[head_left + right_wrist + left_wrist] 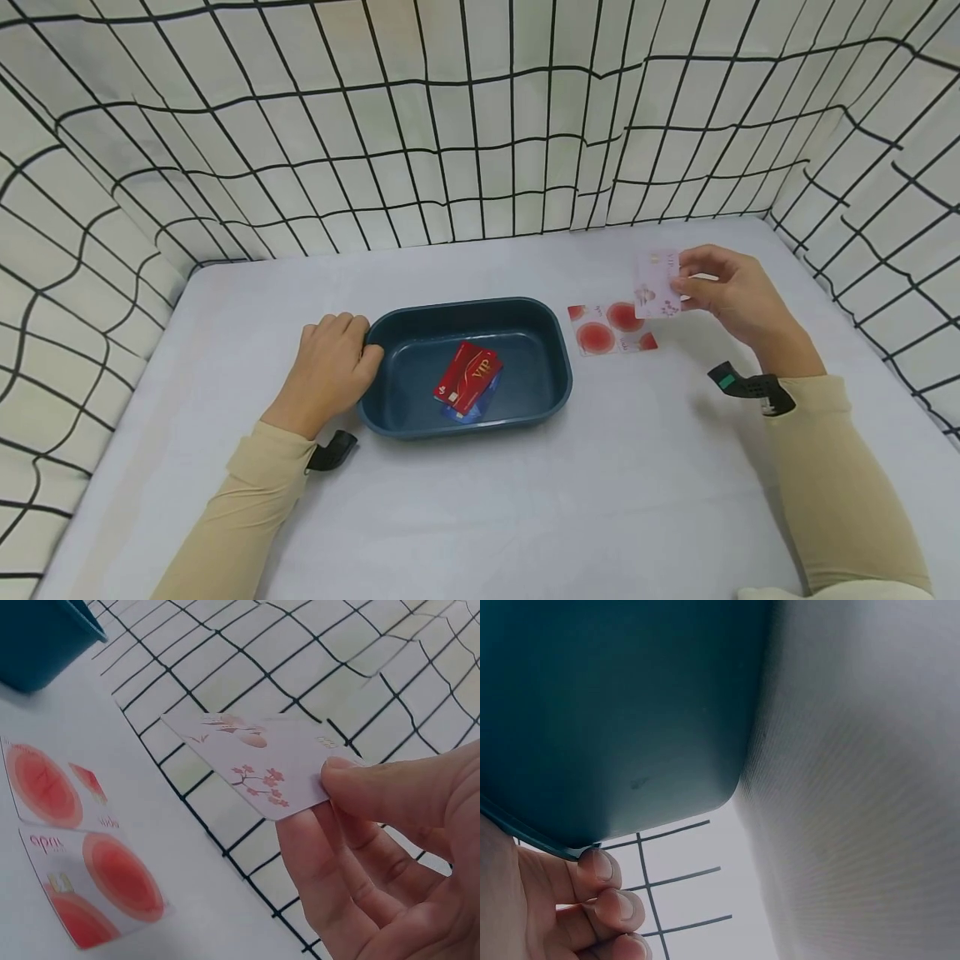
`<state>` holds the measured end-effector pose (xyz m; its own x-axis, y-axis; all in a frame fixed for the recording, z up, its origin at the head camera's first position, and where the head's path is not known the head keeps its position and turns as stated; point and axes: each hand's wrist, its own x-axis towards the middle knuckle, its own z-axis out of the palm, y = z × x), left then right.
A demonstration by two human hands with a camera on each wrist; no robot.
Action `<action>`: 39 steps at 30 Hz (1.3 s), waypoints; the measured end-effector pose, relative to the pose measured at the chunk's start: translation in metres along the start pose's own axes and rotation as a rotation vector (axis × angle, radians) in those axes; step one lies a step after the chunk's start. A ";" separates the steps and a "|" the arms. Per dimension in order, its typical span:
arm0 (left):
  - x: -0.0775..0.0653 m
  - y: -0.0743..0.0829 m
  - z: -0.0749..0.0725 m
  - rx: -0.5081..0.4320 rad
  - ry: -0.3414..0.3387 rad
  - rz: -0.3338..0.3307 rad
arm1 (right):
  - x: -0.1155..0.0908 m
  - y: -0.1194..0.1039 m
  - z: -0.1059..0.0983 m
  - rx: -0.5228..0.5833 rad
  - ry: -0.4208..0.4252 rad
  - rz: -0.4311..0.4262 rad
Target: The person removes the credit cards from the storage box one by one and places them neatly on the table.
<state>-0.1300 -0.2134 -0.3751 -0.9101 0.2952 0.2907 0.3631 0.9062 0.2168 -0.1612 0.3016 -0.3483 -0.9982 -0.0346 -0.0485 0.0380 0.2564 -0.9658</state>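
Two dotted cards point(596, 337) lie flat on the white table point(525, 517), just right of the tray point(558, 400), side by side and so close that I cannot tell whether their edges touch. Both are pale with big red circles; gold chip visible on one in the right wrist view. My right hand point(731, 287) has the pink card point(657, 287), thumb and fingertips pinching it by its right edge. It is lifted off the table, over the far right of the dotted pair, and in the head view its near left corner covers a bit of the right one. Blossom branch printed on its face, chip close to my thumb. My left hand point(326, 362) grips the tray's left end, fingers curled at the rim; left wrist view has the fingertips outside, below the lip. Tray: dark blue-green, rounded corners, flat on the table. Inside, around the middle and a little near, red plastic marked VIP point(468, 379) overlaps a blue card point(483, 404); overlap hides how many lie there. Tan sleeves point(840, 475) on both arms, black mount point(333, 452) at each wrist. Gridded wall point(450, 167) at far, left and right.
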 end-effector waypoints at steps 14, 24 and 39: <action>0.000 -0.001 -0.001 -0.001 0.024 0.014 | 0.008 0.020 -0.015 -0.027 -0.014 0.128; 0.001 -0.001 0.000 0.001 0.024 0.020 | 0.011 0.034 -0.021 -0.115 -0.047 0.182; 0.001 -0.001 0.001 0.008 0.067 0.045 | 0.015 0.048 -0.029 -0.210 -0.052 0.250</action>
<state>-0.1319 -0.2138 -0.3761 -0.8776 0.3149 0.3615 0.4015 0.8948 0.1952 -0.1762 0.3416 -0.3885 -0.9554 0.0065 -0.2952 0.2654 0.4570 -0.8490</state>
